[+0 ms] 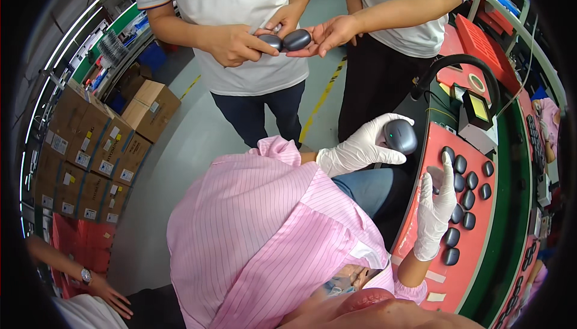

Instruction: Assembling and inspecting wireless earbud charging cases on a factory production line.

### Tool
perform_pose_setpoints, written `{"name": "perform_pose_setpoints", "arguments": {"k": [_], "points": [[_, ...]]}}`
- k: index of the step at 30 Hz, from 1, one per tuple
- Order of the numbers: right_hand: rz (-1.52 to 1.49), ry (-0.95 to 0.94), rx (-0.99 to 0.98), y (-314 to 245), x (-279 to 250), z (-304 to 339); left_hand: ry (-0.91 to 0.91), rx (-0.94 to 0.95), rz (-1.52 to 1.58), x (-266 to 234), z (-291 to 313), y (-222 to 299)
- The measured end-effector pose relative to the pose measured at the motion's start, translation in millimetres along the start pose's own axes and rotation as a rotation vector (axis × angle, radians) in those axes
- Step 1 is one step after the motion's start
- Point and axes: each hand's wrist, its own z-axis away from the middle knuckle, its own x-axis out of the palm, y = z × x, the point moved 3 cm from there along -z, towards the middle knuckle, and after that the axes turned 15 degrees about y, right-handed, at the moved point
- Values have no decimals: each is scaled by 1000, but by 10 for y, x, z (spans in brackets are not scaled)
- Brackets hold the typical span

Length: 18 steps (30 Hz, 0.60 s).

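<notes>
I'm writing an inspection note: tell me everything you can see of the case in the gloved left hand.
The case is a rounded, dark blue-grey shell, smooth and slightly shiny, like plastic. It looks closed; a small green light glows on the side facing the camera. The white-gloved left hand holds it raised, gripping around its left side, to the left of the red mat.

left hand (pixel 354 147) gloved, thumb and fingers curled in a grip; right hand (pixel 437 212) gloved, thumb spread apart
</notes>
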Motion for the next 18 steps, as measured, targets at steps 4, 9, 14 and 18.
{"name": "perform_pose_setpoints", "arguments": {"k": [4, 9, 14, 18], "points": [[51, 8, -56, 120, -14, -22, -44, -26, 25, -17, -54, -92], [86, -25, 9, 206, 16, -33, 41, 48, 35, -105, -172, -28], [64, -18, -34, 175, 30, -6, 477, 742, -222, -758, -379, 896], [53, -67, 14, 254, 32, -7, 592, 878, -215, -1123, -383, 1256]]}}
